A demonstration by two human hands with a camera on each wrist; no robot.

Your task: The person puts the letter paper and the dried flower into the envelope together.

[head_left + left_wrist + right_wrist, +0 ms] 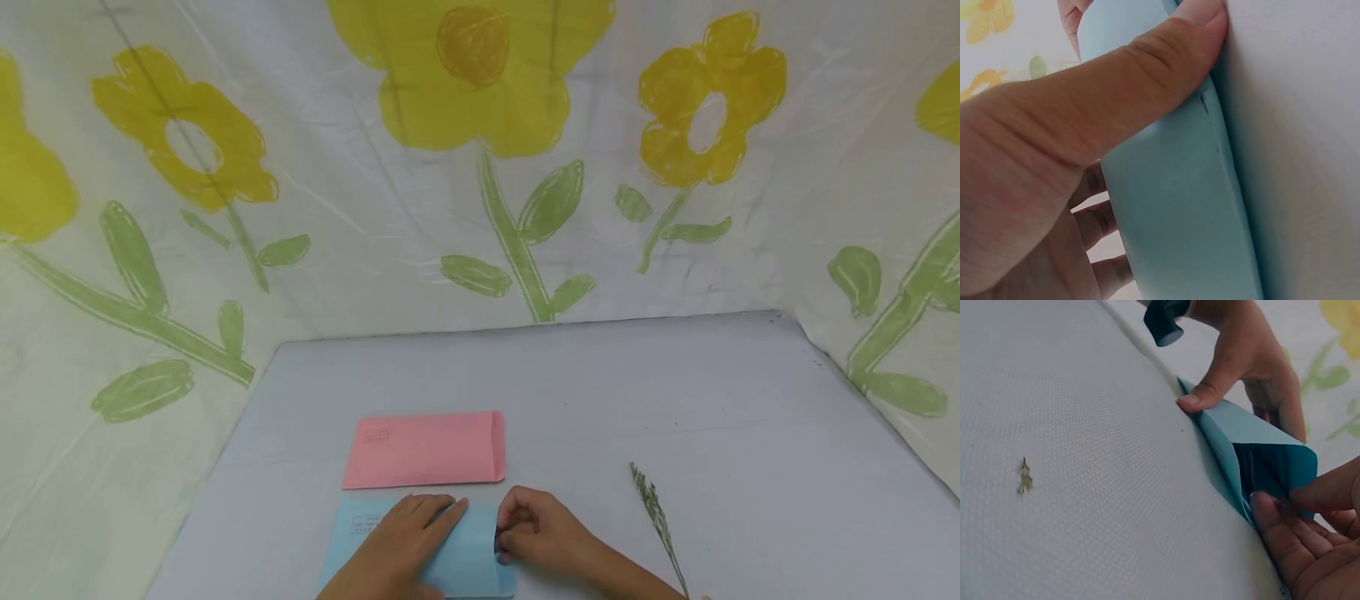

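Observation:
A light blue envelope (480, 533) lies near the front of the table, its right end bulging open. My left hand (405, 533) grips it across its width; in the left wrist view the thumb (1147, 75) presses the near long edge and the fingers reach the far one. At the open mouth (1272, 462) is my right hand (543, 529), fingers curled, with fingertips (1266, 509) just inside the opening. Something small and dark shows between those fingertips; what it is, or whether they pinch it, I cannot make out. The envelope's deeper inside is in shadow.
Just behind lies a pink envelope (427, 450), flat, its flap end to the right. A dried sprig (656, 512) rests on the pale table (720, 400) to the right of my right hand. White cloth (360, 208) painted with yellow flowers walls the back and sides.

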